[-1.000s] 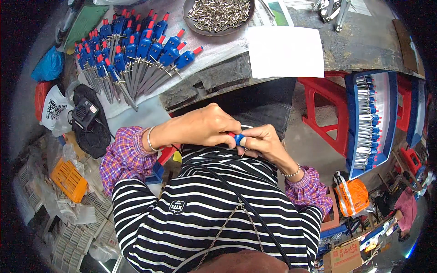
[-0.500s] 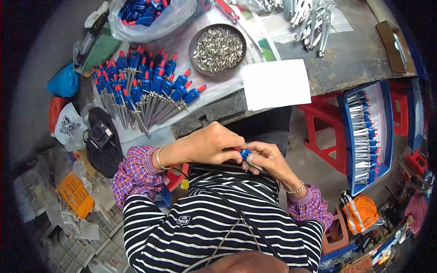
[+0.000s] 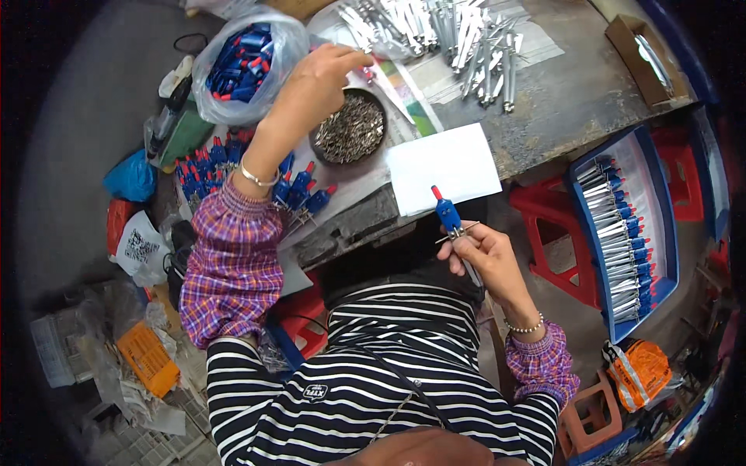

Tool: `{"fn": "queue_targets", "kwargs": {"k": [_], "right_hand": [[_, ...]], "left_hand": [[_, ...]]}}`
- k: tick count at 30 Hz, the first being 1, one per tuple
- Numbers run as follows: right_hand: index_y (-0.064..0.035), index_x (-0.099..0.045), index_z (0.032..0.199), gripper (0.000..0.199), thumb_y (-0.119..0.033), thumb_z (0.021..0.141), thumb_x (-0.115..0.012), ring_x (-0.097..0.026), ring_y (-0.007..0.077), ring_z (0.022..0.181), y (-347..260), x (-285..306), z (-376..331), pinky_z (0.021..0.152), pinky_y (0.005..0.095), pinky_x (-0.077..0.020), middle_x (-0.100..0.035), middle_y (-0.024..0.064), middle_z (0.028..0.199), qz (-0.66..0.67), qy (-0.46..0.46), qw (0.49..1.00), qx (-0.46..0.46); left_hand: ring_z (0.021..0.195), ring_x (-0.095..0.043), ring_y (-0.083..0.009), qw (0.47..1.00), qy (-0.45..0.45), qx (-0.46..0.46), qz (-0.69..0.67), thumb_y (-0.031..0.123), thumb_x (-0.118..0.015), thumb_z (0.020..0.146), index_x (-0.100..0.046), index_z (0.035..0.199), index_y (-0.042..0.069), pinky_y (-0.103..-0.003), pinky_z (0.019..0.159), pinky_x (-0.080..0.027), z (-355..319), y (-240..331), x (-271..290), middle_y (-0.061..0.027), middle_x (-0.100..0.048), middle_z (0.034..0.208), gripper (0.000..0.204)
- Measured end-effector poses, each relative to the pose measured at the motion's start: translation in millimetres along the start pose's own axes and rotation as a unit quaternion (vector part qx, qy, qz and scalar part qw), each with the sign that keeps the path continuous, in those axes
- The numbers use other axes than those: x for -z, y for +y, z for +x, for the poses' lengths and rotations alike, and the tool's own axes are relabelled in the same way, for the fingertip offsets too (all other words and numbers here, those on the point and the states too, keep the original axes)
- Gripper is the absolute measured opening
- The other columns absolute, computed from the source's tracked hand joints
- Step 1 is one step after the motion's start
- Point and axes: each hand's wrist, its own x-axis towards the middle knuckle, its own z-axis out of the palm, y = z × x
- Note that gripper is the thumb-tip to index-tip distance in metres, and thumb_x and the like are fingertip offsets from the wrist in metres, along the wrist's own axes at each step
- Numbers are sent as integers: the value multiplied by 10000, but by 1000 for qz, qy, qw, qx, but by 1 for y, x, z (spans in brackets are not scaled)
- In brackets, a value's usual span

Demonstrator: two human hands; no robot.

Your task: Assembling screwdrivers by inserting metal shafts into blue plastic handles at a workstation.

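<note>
In my right hand is a blue plastic piece with a red tip and a grey metal shank. It points up and away, and a thin metal pin sticks out crosswise near my fingers. My left hand is stretched over the table beyond the dark bowl of small metal pins. Its bent fingers are over a red-handled tool, mostly covered; the fingertips are hidden, so a grip cannot be made out. Finished-looking blue pieces with red tips lie in a bunch under my left forearm.
A clear bag of blue and red parts stands left of my left hand. Loose silvery metal shanks lie at the back. White paper covers the table's near edge. To the right, a blue tray of rowed pieces sits beside a red stool.
My left hand has left the blue piece and reached forward to the back of the table. My right hand now holds the piece alone, lifted outward with its red tip up. The view has shifted.
</note>
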Motion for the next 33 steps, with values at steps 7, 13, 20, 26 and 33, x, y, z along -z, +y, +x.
{"fn": "queue_targets", "kwargs": {"k": [7,13,20,26,33], "right_hand": [[82,-542,1057,224,-75,902,-503,-614,123,647,-1,1,13,588,230,-521,-647,153,872,42,3,999,3],[79,-565,965,188,-91,907,-509,-623,137,633,1,2,20,582,240,-532,-645,157,840,68,0,998,9],[48,-563,870,192,-130,918,-511,-586,105,556,9,-1,26,493,218,-493,-632,117,748,35,0,999,-12],[27,-556,837,189,-135,920,-507,-533,76,502,9,-5,28,452,208,-455,-625,97,730,15,-2,1000,0],[20,-565,848,185,-142,917,-511,-534,71,504,8,-11,23,446,205,-457,-626,82,724,7,15,1000,-19]], "left_hand": [[1005,-524,-289,994,-98,-33,40,-91,-568,636,-587,1015,37,-358,872,-437,13,-42,-31,-105,-592,1011,401],[914,-582,-256,999,-45,-8,24,-68,-577,685,-563,984,31,-326,783,-470,13,-32,-8,-102,-603,975,315],[843,-617,-220,816,-26,110,-566,-117,-482,785,-432,1072,-16,-331,780,-519,-28,71,8,-163,-591,928,308],[940,-583,-338,822,32,-40,-567,-49,-454,862,-333,1049,22,-435,855,-485,-48,114,-1,-228,-531,1021,234],[896,-588,-283,838,-58,18,-543,-138,-456,814,-388,1028,5,-377,822,-475,-62,125,-31,-211,-551,998,267]]}}
